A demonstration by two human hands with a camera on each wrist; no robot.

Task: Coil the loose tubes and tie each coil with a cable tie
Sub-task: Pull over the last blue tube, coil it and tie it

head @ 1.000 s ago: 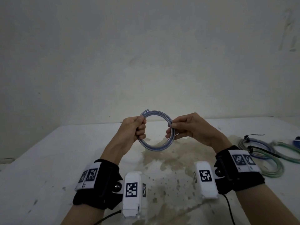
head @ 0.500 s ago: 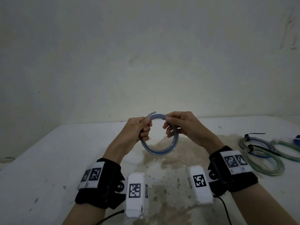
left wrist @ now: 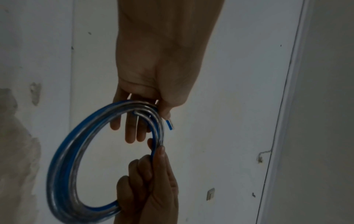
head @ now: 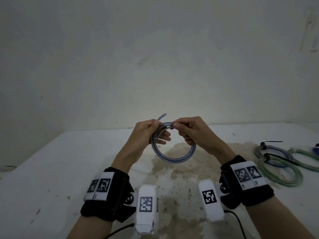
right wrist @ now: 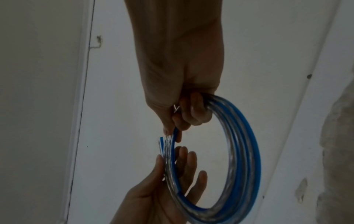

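A coil of clear tube with a blue stripe (head: 174, 159) hangs in the air over the table, held by both hands at its top. My left hand (head: 159, 131) pinches the coil's upper left with the thumb, its other fingers reaching through the ring. My right hand (head: 179, 130) pinches the top strands, its lower fingers curled round the right side. A short free tube end (head: 163, 115) sticks up above the left thumb. In the left wrist view the coil (left wrist: 63, 159) hangs from the left hand (left wrist: 153, 118). In the right wrist view the coil (right wrist: 247, 151) passes under the right hand's curled fingers (right wrist: 193, 112).
On the white table (head: 51, 169), at the right, lie a blue-clear coil (head: 272, 152) and a green coil (head: 283, 171), each bound with a black cable tie. Another green tube (head: 307, 157) lies beyond them. A brown stain (head: 172, 178) covers the table under the hands.
My right hand has slid from the coil's right side up to its top, close to the left hand. The coil has turned to face me more, and a free end now pokes up.
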